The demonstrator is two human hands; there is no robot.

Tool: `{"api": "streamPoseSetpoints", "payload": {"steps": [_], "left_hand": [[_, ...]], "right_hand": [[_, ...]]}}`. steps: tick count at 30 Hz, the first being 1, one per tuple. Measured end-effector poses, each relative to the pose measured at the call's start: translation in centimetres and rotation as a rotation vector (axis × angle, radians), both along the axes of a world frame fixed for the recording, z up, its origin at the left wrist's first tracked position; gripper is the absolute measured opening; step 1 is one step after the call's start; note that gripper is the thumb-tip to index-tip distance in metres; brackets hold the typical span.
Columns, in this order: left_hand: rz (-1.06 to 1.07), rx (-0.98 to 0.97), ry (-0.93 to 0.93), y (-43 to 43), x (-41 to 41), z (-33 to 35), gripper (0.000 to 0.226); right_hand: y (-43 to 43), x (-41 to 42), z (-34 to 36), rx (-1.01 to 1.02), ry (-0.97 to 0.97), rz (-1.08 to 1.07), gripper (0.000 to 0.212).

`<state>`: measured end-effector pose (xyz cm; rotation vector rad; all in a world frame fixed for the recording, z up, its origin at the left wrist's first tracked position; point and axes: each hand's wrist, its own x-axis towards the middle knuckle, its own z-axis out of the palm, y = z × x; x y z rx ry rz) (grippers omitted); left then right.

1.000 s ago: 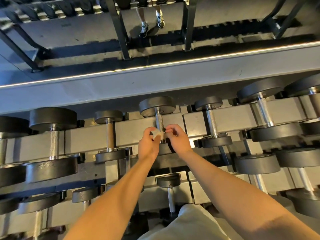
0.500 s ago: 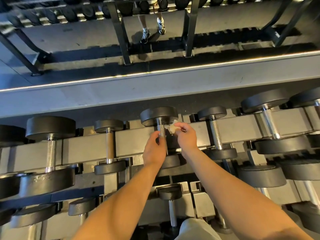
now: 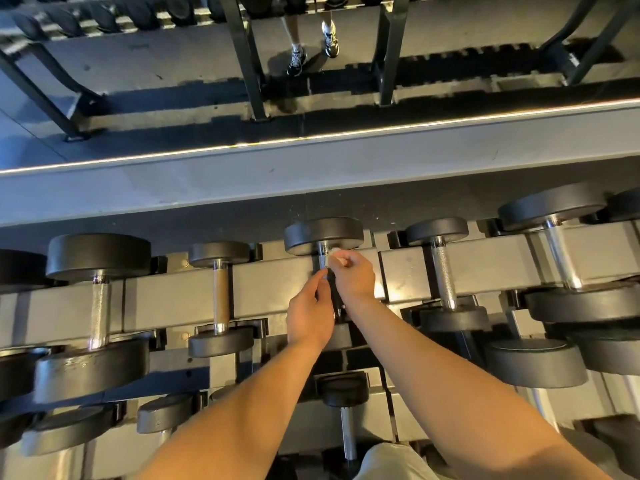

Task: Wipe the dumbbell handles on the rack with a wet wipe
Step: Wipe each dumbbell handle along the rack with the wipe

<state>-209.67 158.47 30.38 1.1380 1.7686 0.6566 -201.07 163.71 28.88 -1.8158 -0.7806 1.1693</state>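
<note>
Near end of dumbbell handle (image 3: 322, 260): left hand (image 3: 309, 317), fingers curled toward it, grip unclear. Far end: wet wipe (image 3: 335, 252) pinched in right hand (image 3: 355, 277), shifted up from handle's middle. Bare rack rail (image 3: 273, 289) both sides of handle.

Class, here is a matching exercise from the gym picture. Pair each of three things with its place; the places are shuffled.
Things:
1. wipe
2. left hand
3. shoes

Places:
A. near the top edge of the picture
B. at the top of the handle, pinched in the right hand
C. lower down on the same handle

Pairs: 1-B; 2-C; 3-A
</note>
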Motion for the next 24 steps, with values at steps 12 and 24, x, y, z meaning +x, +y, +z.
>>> {"api": "streamPoseSetpoints", "payload": {"steps": [12,24], "left_hand": [[0.03,-0.025,-0.028,0.1,0.2,0.3,0.037],[0.012,-0.038,0.007,0.1,0.1,0.5,0.038]], "right_hand": [[2.1,-1.1,-0.3,-0.133,0.146,-0.206,0.009],[1.4,0.1,-0.3,-0.18,0.032,-0.001,0.01]]}}
